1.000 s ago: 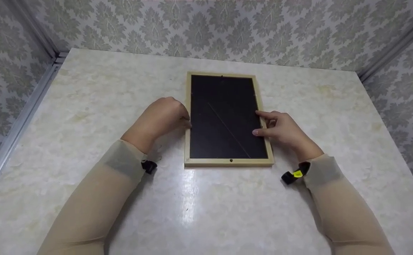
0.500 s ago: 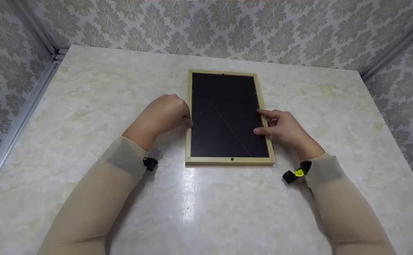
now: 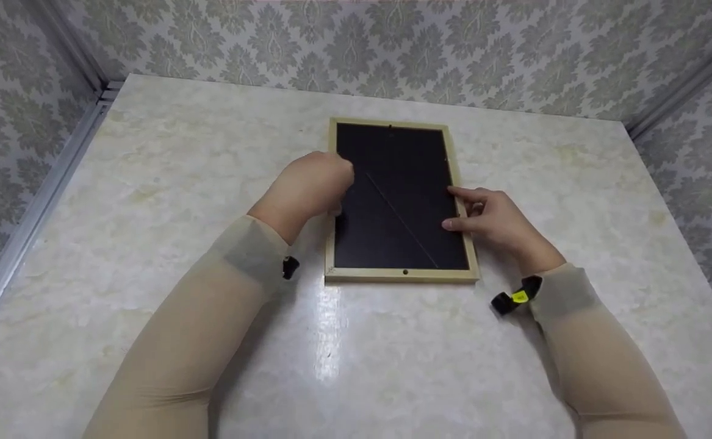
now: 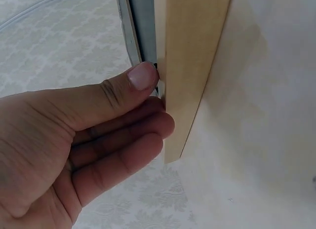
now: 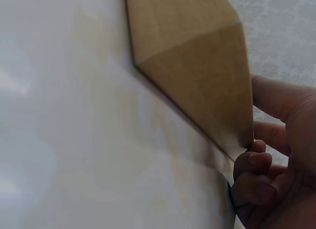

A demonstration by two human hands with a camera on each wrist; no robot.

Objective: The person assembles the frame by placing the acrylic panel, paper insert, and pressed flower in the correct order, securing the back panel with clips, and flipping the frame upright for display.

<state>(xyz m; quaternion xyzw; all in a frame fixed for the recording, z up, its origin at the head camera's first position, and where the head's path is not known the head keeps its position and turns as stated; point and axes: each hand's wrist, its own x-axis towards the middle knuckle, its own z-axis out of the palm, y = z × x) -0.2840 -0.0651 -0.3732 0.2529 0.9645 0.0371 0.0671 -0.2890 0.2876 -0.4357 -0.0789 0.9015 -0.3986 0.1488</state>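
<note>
A picture frame (image 3: 402, 273) with a pale wooden rim and a black panel lies flat on the table. My left hand (image 3: 313, 183) is at its left rim, knuckles over the panel's edge. In the left wrist view, the thumb (image 4: 142, 76) presses the rim's inner edge beside a small black fastener (image 4: 156, 66), with the other fingers curled against the outer side. My right hand (image 3: 493, 219) holds the right rim, its thumb on the panel and its index finger on the rim. Curled fingertips (image 5: 252, 162) show at the frame's side in the right wrist view.
The marbled white table (image 3: 392, 353) runs back to a patterned wall (image 3: 380, 49). Metal rails stand at the left and right corners. A thin diagonal line (image 3: 401, 219) crosses the black panel, and a dark hole (image 3: 405, 272) sits in the near rim.
My left hand has moved right and a little away from me, its knuckles now over the panel. My right hand keeps its place on the rim.
</note>
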